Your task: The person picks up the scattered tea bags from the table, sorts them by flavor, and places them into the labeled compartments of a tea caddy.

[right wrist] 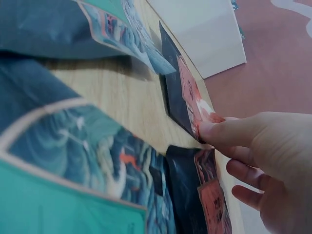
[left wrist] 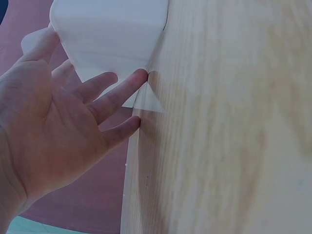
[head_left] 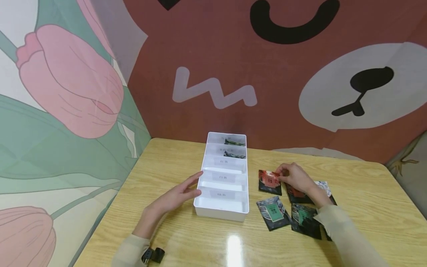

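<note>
My right hand (head_left: 298, 180) pinches the upper right corner of a red and black packet (head_left: 268, 183) on the table, between thumb and fingertips. In the right wrist view the packet (right wrist: 187, 95) slants away from the thumb. My left hand (head_left: 176, 195) has its fingers spread, with fingertips at the left side of a long white divided box (head_left: 220, 214). Seen from the left wrist, those fingers (left wrist: 119, 95) lie against the box's pale wall (left wrist: 112, 39). Labels mark the box's dividers, and a dark packet (head_left: 234, 142) and another packet (head_left: 234, 154) stand in its two rear compartments.
A grey packet with a green label (head_left: 273, 212) lies right of the box, beside a dark green-labelled packet (head_left: 304, 221). Another red packet (head_left: 296, 195) and a whitish packet (head_left: 323, 185) are partly hidden by my right arm. A painted wall (head_left: 207, 118) rises behind the wooden table (head_left: 186, 241).
</note>
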`<move>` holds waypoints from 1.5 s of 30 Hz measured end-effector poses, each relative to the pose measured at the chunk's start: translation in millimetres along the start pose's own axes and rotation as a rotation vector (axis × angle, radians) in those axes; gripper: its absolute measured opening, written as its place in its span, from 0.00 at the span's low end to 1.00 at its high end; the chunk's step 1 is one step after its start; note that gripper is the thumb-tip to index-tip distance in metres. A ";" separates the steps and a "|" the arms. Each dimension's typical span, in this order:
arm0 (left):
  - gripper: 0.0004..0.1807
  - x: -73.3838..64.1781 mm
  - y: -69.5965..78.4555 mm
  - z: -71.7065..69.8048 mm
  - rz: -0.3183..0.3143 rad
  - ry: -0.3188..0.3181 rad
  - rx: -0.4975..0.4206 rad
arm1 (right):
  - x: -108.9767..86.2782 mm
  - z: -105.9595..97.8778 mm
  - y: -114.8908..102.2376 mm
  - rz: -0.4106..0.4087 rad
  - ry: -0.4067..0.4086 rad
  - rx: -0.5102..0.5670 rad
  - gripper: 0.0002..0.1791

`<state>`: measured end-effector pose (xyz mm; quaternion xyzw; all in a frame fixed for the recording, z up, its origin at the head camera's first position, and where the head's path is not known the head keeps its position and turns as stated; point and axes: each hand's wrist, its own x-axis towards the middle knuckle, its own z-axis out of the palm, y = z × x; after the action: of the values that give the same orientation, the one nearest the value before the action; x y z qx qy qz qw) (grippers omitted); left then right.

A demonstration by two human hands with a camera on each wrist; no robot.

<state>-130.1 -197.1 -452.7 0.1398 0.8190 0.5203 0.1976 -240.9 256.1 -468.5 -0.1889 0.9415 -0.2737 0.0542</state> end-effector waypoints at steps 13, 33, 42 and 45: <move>0.35 0.9 -0.3 -0.7 -0.006 0.005 -0.013 | -4.3 -8.4 -22.0 0.022 0.116 0.131 0.06; 0.35 0.0 0.0 1.8 0.000 0.002 -0.010 | -14.2 -26.0 -50.8 -0.088 0.325 0.071 0.07; 0.35 -1.0 1.5 0.7 0.005 0.001 -0.012 | -19.0 -35.1 -66.4 -0.136 0.479 0.088 0.05; 0.35 -0.5 0.7 0.4 0.003 0.003 -0.012 | -18.9 -37.0 -72.5 -0.150 0.508 0.090 0.05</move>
<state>-129.4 -196.8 -452.2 0.1389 0.8159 0.5256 0.1967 -207.4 225.3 -398.3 -0.1808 0.8952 -0.3572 -0.1958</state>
